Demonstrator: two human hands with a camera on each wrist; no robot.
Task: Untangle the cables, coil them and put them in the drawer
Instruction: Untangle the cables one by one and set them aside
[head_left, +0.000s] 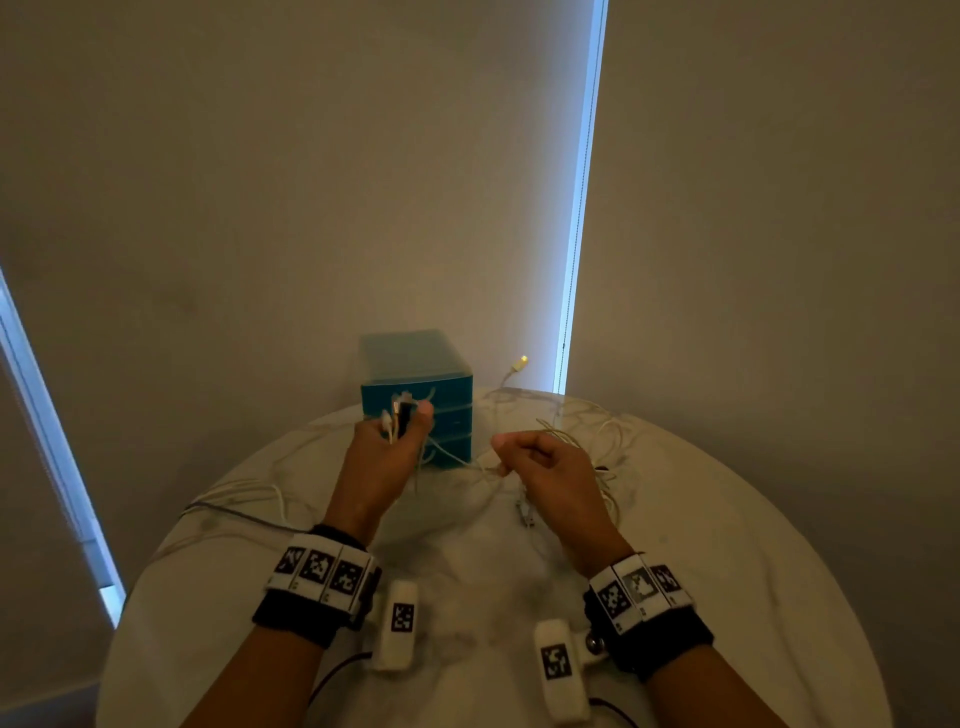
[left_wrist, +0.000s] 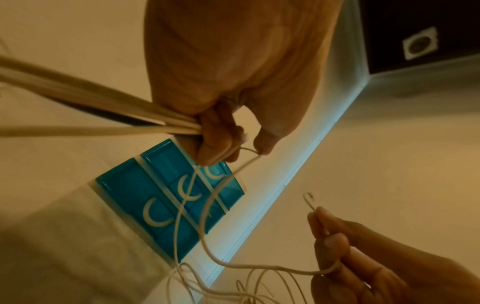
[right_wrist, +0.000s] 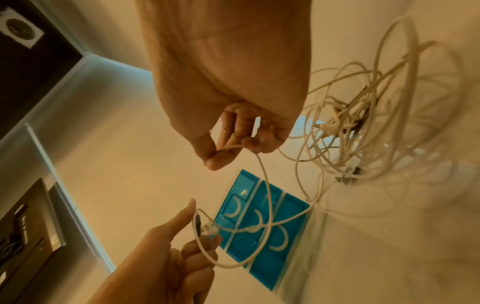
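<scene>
A blue set of three drawers (head_left: 418, 400) (left_wrist: 166, 197) (right_wrist: 262, 228) stands at the far edge of the round white table (head_left: 467, 587), all drawers closed. My left hand (head_left: 387, 441) (left_wrist: 221, 142) (right_wrist: 182, 242) is raised in front of it and grips a bundle of cable ends and plugs (head_left: 397, 415). My right hand (head_left: 540, 460) (right_wrist: 233, 142) (left_wrist: 332, 242) pinches a thin white cable (right_wrist: 265, 185) (left_wrist: 207, 226) that runs across to the left hand. A tangle of white cables (head_left: 587, 441) (right_wrist: 363, 127) lies behind the right hand.
More white and grey cable loops (head_left: 234, 504) trail over the table's left side. One plug end (head_left: 519, 362) sticks up beside the drawers, to their right. A wall stands close behind the table, with a bright window strip (head_left: 582, 208) to the right.
</scene>
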